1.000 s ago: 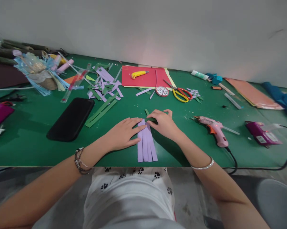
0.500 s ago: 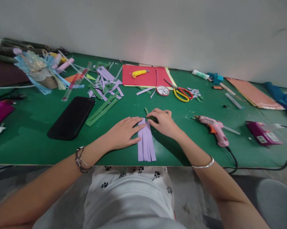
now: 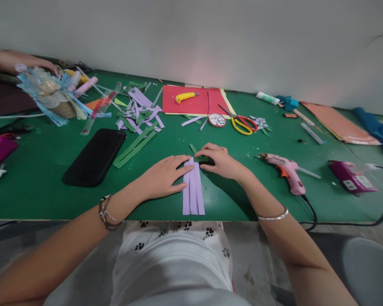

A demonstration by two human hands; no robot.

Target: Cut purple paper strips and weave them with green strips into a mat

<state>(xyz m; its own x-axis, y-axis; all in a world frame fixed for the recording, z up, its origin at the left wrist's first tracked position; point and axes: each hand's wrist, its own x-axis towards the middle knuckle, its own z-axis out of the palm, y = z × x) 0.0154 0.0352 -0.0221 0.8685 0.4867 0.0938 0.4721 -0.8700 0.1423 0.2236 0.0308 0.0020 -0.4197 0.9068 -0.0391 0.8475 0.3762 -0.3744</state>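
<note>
Several lilac paper strips lie side by side near the table's front edge, their upper ends close together. My left hand rests over their left side, fingers stretched out and tips pressing on the paper. At the top right of the strips is my right hand, its thumb and fingers bent around a dark green paper strip that crosses there. Part of that strip is hidden by the fingers. A green end sticks out above the lilac strips.
Paper scraps, a black phone, scissors and a yellow cutter on red paper lie around. A pink glue gun with its cord is at right. Another person's hand reaches in at far left.
The lower ends of the lilac strips, fanned out rightward before, now sit closer together. My right thumb has shifted, uncovering more green strip. Another person's hand has entered at the upper left.
</note>
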